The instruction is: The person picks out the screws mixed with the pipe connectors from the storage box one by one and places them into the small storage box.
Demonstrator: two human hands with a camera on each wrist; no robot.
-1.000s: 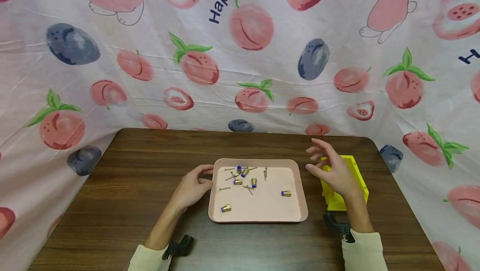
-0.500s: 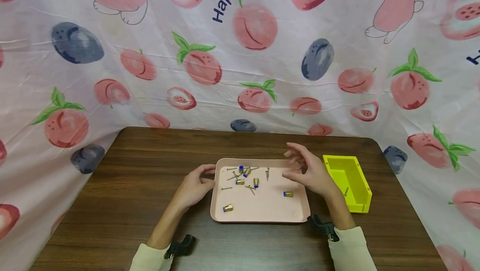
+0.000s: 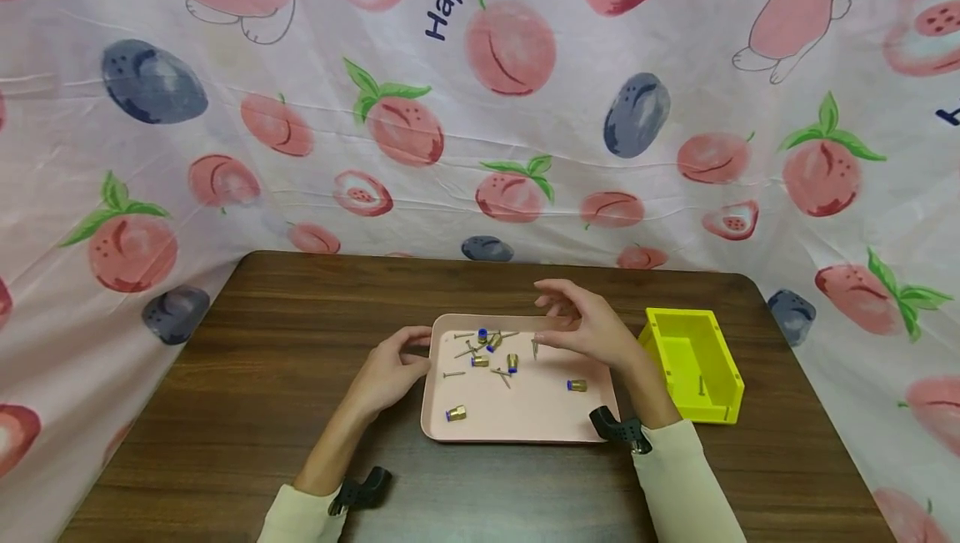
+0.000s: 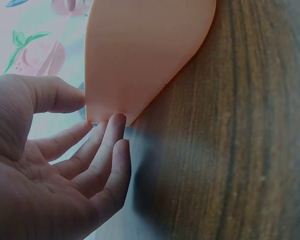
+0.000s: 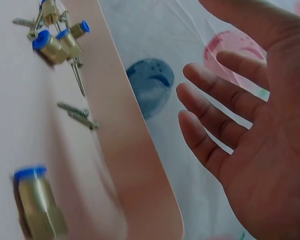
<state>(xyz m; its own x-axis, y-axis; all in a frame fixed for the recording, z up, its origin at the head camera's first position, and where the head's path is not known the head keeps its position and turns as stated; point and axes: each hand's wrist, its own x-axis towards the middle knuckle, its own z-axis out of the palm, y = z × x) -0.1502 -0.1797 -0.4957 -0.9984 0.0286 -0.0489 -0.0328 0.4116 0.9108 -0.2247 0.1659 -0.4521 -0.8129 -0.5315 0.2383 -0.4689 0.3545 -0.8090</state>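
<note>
In the head view, my left hand [image 3: 390, 372] is at the left side of a pink tray [image 3: 525, 422]. The left wrist view shows its thumb tip at the tray's rim and fingertips against the outer wall. My right hand [image 3: 588, 330] is over the tray's far right part, fingers spread from the thumb, nothing between them. Two screws [image 5: 77, 115] lie near its thumb. Several brass fittings with blue collars are in the tray, one fitting [image 3: 577, 386] at the right and another fitting [image 3: 456, 414] at the front left. More screws [image 3: 453, 374] lie loose among them.
A yellow bin [image 3: 731, 359] stands right of the tray, with a screw [image 3: 702, 385] inside. Both rest on a dark wooden table [image 3: 337, 293]. A fruit-print cloth [image 3: 300, 67] hangs behind and beside the table.
My right hand has moved left from over the yellow bin to above the tray's far right part, uncovering the bin. The left hand has stayed at the tray's left side.
</note>
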